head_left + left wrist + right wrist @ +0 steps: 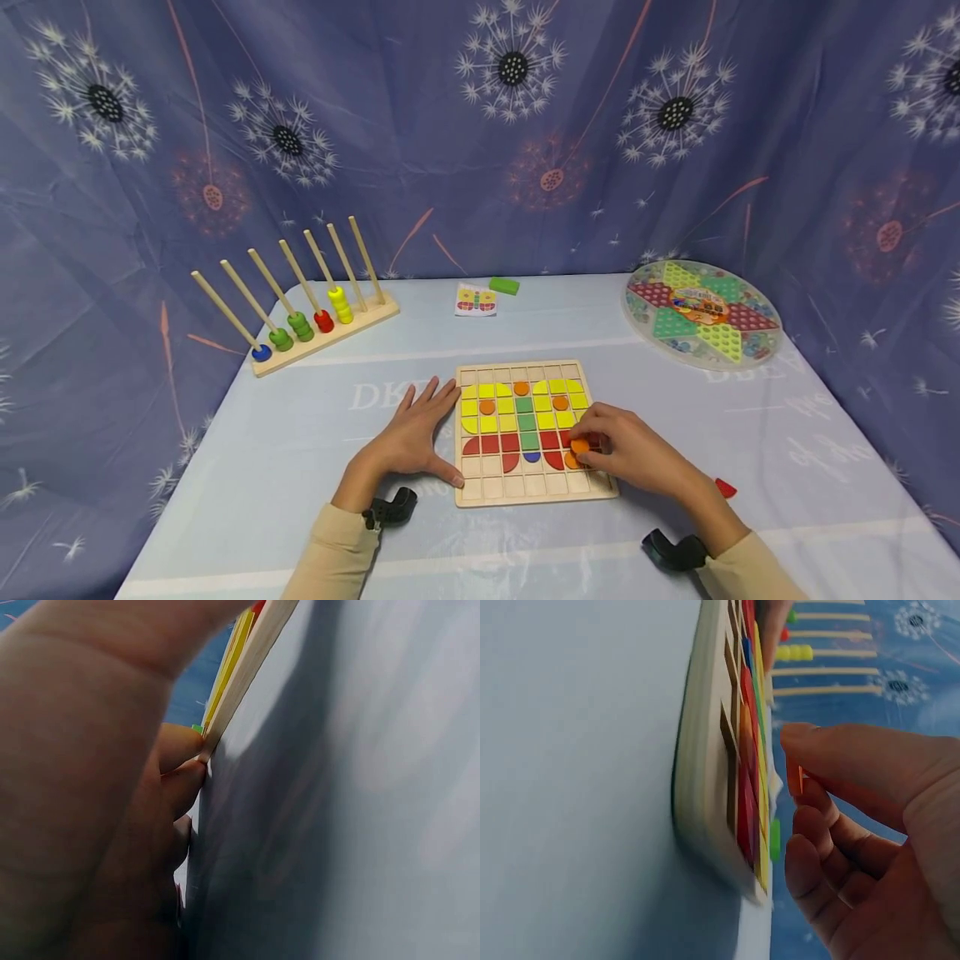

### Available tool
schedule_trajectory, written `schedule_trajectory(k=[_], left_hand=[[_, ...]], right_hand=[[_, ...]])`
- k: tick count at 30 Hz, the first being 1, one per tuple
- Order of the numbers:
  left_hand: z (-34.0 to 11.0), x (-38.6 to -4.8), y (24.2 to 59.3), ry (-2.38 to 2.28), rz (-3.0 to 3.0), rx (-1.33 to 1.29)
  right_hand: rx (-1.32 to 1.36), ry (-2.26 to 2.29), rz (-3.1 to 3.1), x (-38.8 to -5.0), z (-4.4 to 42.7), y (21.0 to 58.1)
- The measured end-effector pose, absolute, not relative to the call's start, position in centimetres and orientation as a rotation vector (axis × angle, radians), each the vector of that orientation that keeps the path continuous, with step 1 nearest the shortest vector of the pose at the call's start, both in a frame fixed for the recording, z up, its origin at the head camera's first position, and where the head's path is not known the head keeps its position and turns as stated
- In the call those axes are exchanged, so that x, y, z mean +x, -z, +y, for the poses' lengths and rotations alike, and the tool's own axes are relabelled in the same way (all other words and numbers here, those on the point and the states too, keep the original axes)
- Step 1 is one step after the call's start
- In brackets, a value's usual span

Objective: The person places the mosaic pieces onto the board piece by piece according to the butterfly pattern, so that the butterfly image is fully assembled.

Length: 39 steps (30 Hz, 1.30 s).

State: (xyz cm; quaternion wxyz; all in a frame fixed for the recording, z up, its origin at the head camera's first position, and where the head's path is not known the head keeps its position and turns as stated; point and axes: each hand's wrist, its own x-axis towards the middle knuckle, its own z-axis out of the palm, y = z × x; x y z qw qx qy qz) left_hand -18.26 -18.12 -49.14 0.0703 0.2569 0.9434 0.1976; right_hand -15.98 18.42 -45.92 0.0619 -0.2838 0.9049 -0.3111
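A wooden grid board [525, 493] lies on the table, filled in part with yellow, red, green, blue and orange pieces in a butterfly-like pattern. My left hand [415, 437] is spread along its left side, the fingertips and thumb touching the edge; the left wrist view shows the fingers against the board's rim [251, 671]. Above the lower right of the board, my right hand [637, 450] pinches an orange disc [793, 774] between thumb and forefinger, clear of the surface. Just below that disc, another orange piece [572, 461] sits in the grid, partly covered.
A red piece [725, 488] lies right of the board, near my right wrist. Behind stand a bead-and-peg rack [360, 322] at left, a pattern card [476, 301] and green block [504, 286] at the middle, and a round Chinese checkers board [701, 315] at right.
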Motion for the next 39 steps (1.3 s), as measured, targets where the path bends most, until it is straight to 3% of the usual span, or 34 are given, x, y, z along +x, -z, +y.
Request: schedule_trajectory(k=[11, 22, 39], left_hand=[[-18.3, -18.3, 49.0, -0.591, 2.834, 0.782], [-18.4, -18.4, 49.2, -0.580, 2.834, 0.781], [-18.4, -18.6, 49.2, -0.577, 2.826, 0.788]], right_hand=[[-1.105, 0.826, 2.720, -17.3, 13.4, 46.2], [-1.184, 0.696, 2.669, -17.4, 8.2, 46.1], [-1.284, 0.651, 2.633, -16.7, 6.8, 46.4]])
